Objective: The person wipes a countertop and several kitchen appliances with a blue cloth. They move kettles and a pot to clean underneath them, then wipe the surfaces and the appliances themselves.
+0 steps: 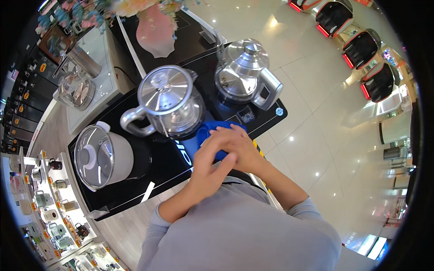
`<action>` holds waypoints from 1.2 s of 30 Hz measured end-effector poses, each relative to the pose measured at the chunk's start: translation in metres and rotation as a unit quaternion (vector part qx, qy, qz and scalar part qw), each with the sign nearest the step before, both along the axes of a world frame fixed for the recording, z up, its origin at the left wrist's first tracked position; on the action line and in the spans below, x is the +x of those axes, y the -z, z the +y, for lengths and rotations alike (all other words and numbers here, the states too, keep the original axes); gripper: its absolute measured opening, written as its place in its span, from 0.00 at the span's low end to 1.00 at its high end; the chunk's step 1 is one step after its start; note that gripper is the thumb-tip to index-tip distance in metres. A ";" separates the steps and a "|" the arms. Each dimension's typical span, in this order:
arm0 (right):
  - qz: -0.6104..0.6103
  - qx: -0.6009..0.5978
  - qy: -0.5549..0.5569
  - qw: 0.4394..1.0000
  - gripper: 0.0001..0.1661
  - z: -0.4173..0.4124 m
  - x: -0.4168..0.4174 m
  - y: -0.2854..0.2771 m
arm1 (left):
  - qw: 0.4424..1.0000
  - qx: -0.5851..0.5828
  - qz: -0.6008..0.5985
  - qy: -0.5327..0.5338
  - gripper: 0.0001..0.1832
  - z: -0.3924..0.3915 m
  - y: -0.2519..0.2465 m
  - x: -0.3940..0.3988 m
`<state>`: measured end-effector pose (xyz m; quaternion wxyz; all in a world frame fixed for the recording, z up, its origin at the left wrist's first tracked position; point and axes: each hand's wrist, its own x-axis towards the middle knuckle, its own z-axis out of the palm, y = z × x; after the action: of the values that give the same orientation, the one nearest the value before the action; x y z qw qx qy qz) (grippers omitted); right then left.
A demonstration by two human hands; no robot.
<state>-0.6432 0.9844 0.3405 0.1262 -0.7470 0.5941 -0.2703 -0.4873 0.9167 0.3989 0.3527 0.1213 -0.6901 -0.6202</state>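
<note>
My left hand point(212, 154) and my right hand point(249, 154) overlap in front of my body. Both rest against a bunched blue cloth point(203, 133), which shows beyond my fingertips and between the hands. How firmly the fingers grip it is hidden. Just past the cloth stands a glass kettle point(179, 115) with a steel lid and handle, on a glossy black cooktop point(162, 169). A second glass-and-steel kettle point(237, 79) stands farther off to the right. On the left is a light-coloured pot point(122, 155) with a glass lid.
A pink vase point(154, 34) of flowers stands beyond the kettles. At upper left, a glass pot point(76, 91) and a steel cylinder point(84, 62) sit on a pale counter point(105, 95). Lit shelves point(66, 189) of small appliances line the left. Tiled floor point(305, 135) extends right, towards black massage chairs point(378, 81).
</note>
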 end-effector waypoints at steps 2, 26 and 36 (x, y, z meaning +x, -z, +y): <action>-0.029 -0.034 0.014 0.999 0.32 0.003 -0.030 0.013 | 0.997 0.057 -0.015 0.051 0.27 -0.003 0.001 -0.052; -0.005 -0.042 -0.025 0.999 0.30 0.013 -0.211 -0.001 | 0.908 0.096 0.147 -0.380 0.23 0.028 -0.003 -0.186; 0.050 -0.055 -0.004 0.997 0.29 -0.131 -0.242 0.032 | 0.908 0.049 0.115 -0.401 0.23 0.091 -0.026 -0.114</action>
<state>-0.8854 0.8534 0.3088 0.0559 -0.7675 0.5811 -0.2647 -0.6014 1.0082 0.4250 0.6418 0.3327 -0.5070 -0.4695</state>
